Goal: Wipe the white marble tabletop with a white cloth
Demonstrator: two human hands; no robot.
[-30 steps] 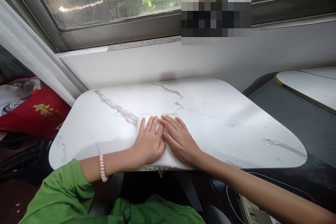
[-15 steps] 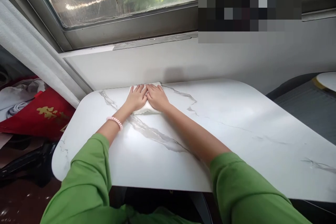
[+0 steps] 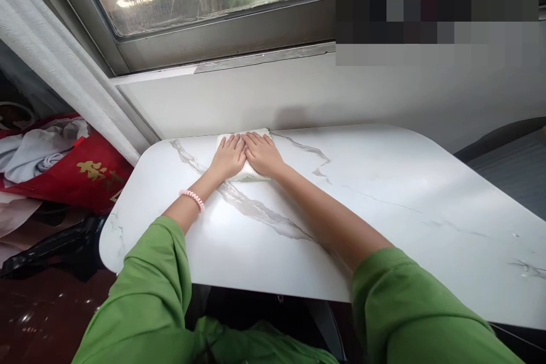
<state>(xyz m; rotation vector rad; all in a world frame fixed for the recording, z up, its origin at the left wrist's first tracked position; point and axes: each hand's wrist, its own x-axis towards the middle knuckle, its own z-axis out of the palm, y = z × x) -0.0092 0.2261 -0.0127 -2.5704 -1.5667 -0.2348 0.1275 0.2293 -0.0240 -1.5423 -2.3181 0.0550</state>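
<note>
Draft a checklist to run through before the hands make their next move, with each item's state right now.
1. Left hand flat on the cloth: ok, palm down, fingers extended.
2. Right hand flat on the cloth: ok, palm down, close beside the left.
3. Cloth well back from the table's far edge: not ok, it lies right up at that edge.
4. Cloth free of the wall: cannot tell, contact is unclear from this angle.
5. Bracelet clear of the cloth: ok, it sits back on the left wrist.
6. Right sleeve off the table: cannot tell, its underside is hidden.
</note>
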